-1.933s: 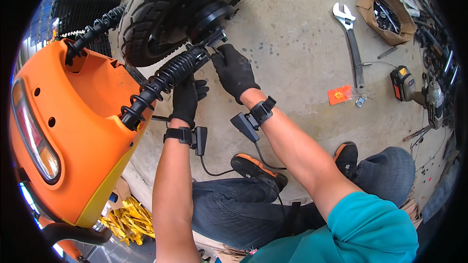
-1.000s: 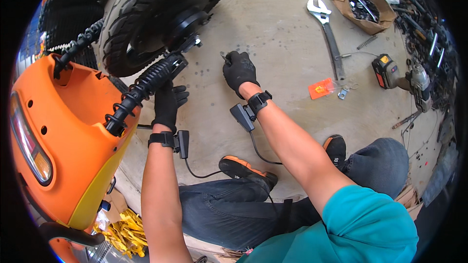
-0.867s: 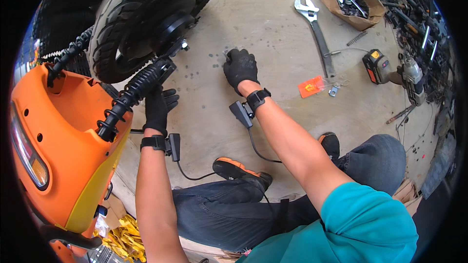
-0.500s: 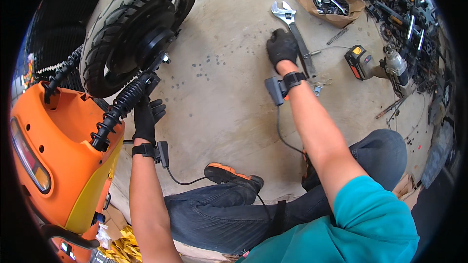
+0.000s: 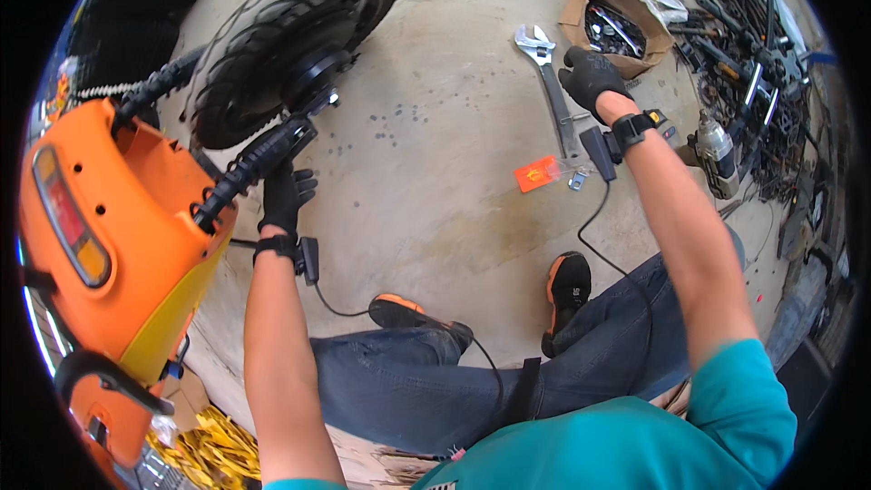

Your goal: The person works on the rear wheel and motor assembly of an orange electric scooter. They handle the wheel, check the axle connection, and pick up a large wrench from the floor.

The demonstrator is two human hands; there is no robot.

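Note:
My left hand (image 5: 285, 198), in a black glove, is at the underside of a black coil-over shock absorber (image 5: 238, 183). Its visible fingers stretch out past the shock's right side; part of the palm is hidden behind it. The shock runs between an orange scooter body (image 5: 150, 168) and a wheel with a treaded black tire (image 5: 238, 45). My right hand (image 5: 592, 78), gloved too, is over the floor between a large adjustable wrench (image 5: 550, 86) and an open cardboard box (image 5: 651, 56). Its fingers are curled, and whatever they may hold is hidden.
An orange card (image 5: 537, 174) and a small metal piece (image 5: 577, 181) lie by the wrench handle. A cordless power tool (image 5: 715, 147), partly behind my forearm, stands before a heap of metal parts (image 5: 758, 82) at right. My shoes (image 5: 569, 286) rest on the concrete floor.
My right hand has moved from the wrench handle rightward, closer to the cardboard box. The orange card now shows in full beside the handle. My left hand stays by the shock absorber; the view has shifted.

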